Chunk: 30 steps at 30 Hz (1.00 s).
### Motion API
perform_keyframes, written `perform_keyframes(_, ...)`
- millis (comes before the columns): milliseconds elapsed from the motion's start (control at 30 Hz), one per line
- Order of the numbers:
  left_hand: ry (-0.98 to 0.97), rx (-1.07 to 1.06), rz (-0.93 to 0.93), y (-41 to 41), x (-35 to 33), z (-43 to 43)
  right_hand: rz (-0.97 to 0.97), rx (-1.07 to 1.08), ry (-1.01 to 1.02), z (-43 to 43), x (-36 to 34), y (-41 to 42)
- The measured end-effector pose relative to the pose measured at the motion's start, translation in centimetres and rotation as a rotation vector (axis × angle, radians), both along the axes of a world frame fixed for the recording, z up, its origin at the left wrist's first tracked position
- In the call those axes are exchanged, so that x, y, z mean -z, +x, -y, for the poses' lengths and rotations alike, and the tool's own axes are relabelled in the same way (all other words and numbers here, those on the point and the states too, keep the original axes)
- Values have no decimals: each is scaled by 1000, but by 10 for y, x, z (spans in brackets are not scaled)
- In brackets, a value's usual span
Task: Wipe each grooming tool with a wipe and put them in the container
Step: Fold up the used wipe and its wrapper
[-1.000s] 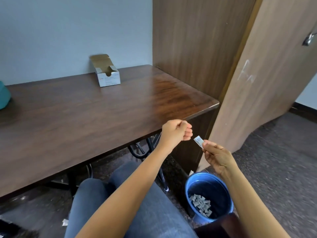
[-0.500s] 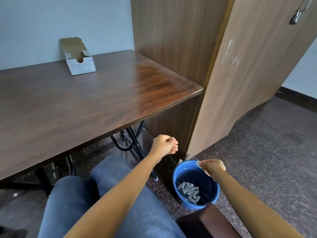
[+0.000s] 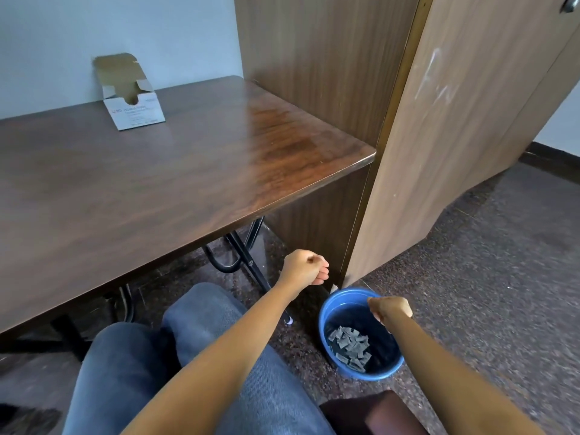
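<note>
our right hand (image 3: pixel 390 309) hovers curled, contents hidden, grey scraps (image 3: pixel 350 343) in the blue bucket (image 3: pixel 326 309) beneath its fingers; left hand (image 3: pixel 303 266) clenched; no tools visible, progress unclear.

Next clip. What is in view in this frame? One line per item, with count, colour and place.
table: one, dark brown wood, left and centre
cardboard box: one, white with a brown flap open, far side of the table
table legs: black metal, under the table
cabinet: one, dark brown wood, behind the table's right end
door: one, light brown, open, right of the cabinet
bucket: one, blue, on the floor
wrapper pieces: many, grey, piled inside the bucket
floor: dark, speckled
legs: two, blue jeans, bottom centre
left hand: a fist below the table edge, nothing visible in it
right hand: fingers curled, above the bucket; any contents hidden
</note>
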<state>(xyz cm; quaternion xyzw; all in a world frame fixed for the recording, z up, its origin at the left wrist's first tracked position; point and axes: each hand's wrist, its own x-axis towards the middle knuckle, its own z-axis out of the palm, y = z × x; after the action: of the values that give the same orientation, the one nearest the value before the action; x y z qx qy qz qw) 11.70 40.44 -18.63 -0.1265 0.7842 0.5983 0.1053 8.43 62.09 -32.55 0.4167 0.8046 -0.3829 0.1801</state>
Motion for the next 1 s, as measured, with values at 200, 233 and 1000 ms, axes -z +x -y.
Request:
perform_keyframes(200,-5,-6,-36,0,-17,9,-283,113,-182,26,-51,7)
perform_keyframes(233,-7,-10,-50,1,-22,12,-359,126,-212,33,-66,11)
perform_keyframes(1000,104,-194,-467,32,-196,140,-1317,-412,-379,232,-321,14)
